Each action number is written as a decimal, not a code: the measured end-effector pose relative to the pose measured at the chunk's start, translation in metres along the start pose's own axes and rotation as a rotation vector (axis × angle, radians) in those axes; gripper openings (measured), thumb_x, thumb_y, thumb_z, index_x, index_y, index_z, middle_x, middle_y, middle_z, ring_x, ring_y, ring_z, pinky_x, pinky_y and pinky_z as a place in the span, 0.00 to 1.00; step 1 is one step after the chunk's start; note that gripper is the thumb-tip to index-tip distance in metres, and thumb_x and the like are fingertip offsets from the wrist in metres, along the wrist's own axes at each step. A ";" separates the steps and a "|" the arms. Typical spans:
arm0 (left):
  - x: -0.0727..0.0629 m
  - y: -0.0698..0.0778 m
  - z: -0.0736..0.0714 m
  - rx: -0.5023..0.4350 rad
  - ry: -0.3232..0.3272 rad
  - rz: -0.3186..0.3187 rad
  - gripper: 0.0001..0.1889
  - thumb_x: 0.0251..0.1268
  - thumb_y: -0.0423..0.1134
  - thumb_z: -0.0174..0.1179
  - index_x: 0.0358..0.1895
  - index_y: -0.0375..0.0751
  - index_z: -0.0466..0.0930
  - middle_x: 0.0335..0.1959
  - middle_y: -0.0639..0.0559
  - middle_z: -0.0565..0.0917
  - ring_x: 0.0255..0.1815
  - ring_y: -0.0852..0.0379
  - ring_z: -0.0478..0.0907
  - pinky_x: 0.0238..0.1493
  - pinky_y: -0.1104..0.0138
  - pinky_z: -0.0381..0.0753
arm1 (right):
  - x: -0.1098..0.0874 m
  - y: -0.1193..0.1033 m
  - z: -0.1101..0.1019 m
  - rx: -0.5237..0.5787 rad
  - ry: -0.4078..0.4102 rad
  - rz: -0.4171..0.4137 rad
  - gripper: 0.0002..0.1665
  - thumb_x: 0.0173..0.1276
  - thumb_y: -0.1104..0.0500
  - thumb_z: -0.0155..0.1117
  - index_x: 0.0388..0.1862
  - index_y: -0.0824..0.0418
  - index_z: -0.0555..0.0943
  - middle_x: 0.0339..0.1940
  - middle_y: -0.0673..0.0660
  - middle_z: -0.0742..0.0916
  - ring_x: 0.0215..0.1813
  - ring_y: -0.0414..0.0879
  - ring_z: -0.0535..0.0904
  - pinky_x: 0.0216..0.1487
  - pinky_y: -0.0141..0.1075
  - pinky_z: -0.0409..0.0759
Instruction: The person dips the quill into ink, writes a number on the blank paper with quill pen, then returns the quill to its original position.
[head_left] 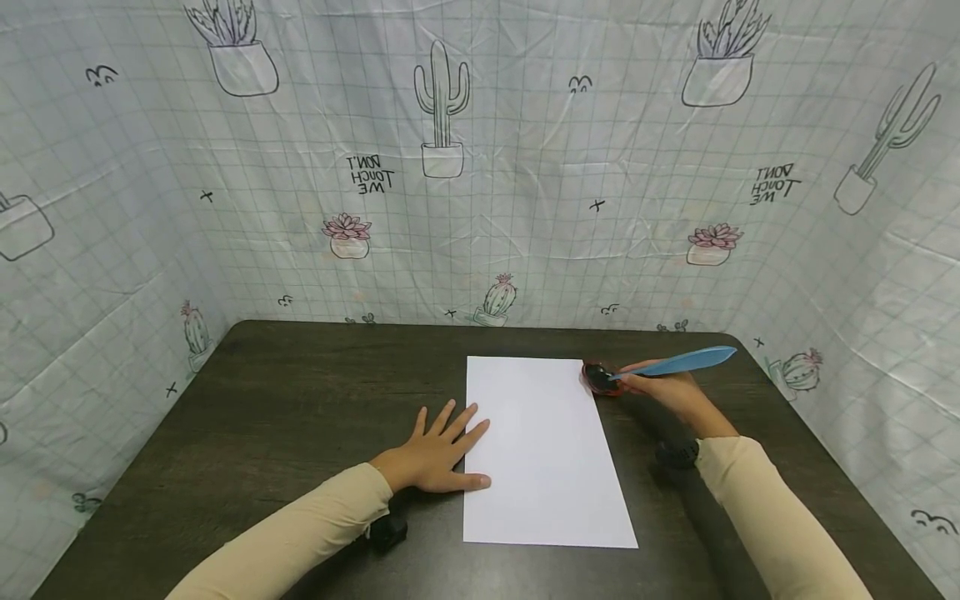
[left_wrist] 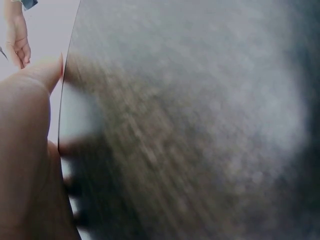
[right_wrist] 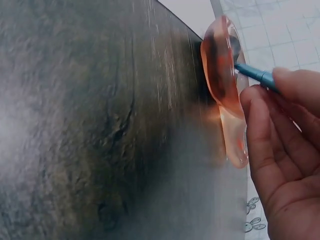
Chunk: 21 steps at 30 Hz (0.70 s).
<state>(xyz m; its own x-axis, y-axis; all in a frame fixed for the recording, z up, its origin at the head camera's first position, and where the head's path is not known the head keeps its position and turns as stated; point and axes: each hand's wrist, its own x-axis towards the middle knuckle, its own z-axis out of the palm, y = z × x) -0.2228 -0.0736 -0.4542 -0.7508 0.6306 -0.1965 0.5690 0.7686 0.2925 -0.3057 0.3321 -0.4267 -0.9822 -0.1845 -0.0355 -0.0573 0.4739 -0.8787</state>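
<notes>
Shows a broad stretch of dark bench (left_wrist: 190, 125), blurred, with brownish streaks of grain, a pale sheen toward the right and deeper darkness at the far right edge. Includes the left hand (left_wrist: 22, 145) looming large down the left side, cropped by the frame, with the thumb (left_wrist: 45, 71) slanting toward the upper right and ending at the border of a white sheet (left_wrist: 49, 22). Has a second fingertip (left_wrist: 53, 149) lower down, also at that border, with dark, soft-edged patches beside it on the bench. Shows the right hand (left_wrist: 19, 40), small, at the upper left, with fingers pointing downward.
</notes>
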 end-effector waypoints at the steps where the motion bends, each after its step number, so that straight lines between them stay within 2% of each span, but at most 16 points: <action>1: 0.000 0.000 0.000 0.001 0.000 0.001 0.45 0.64 0.72 0.43 0.78 0.56 0.42 0.79 0.51 0.38 0.78 0.40 0.30 0.68 0.34 0.32 | 0.000 -0.001 0.000 -0.020 -0.001 -0.002 0.27 0.69 0.58 0.63 0.58 0.78 0.75 0.48 0.67 0.86 0.43 0.37 0.85 0.50 0.42 0.81; 6: -0.001 0.001 -0.001 0.000 0.002 0.007 0.44 0.65 0.71 0.43 0.78 0.55 0.42 0.79 0.50 0.38 0.78 0.40 0.30 0.67 0.34 0.32 | 0.003 -0.008 0.003 -0.092 0.021 0.007 0.24 0.68 0.58 0.64 0.55 0.75 0.77 0.44 0.65 0.87 0.41 0.40 0.85 0.50 0.47 0.81; 12: -0.001 0.000 -0.001 -0.018 0.005 0.019 0.44 0.65 0.71 0.44 0.78 0.55 0.42 0.79 0.49 0.38 0.78 0.39 0.30 0.67 0.34 0.31 | 0.008 -0.012 0.002 -0.211 0.021 0.063 0.21 0.66 0.55 0.67 0.52 0.68 0.82 0.42 0.59 0.88 0.43 0.50 0.84 0.47 0.50 0.80; 15: 0.001 -0.003 0.003 -0.025 0.015 0.031 0.45 0.64 0.72 0.42 0.78 0.56 0.41 0.79 0.50 0.37 0.78 0.40 0.29 0.67 0.33 0.30 | 0.012 -0.013 0.001 -0.270 0.001 0.046 0.19 0.65 0.56 0.67 0.50 0.67 0.83 0.42 0.60 0.88 0.42 0.52 0.84 0.44 0.48 0.81; 21: 0.007 -0.013 0.014 -0.024 0.028 0.042 0.48 0.60 0.78 0.37 0.78 0.59 0.38 0.79 0.52 0.34 0.77 0.42 0.26 0.66 0.34 0.27 | 0.017 -0.017 0.001 -0.324 -0.026 -0.052 0.14 0.63 0.61 0.68 0.44 0.69 0.84 0.37 0.60 0.88 0.38 0.47 0.83 0.39 0.43 0.81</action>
<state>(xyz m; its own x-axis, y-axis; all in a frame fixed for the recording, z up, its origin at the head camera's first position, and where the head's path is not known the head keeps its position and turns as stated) -0.2308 -0.0773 -0.4722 -0.7360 0.6585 -0.1572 0.5921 0.7387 0.3220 -0.3210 0.3204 -0.4126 -0.9717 -0.2360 -0.0104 -0.1655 0.7117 -0.6827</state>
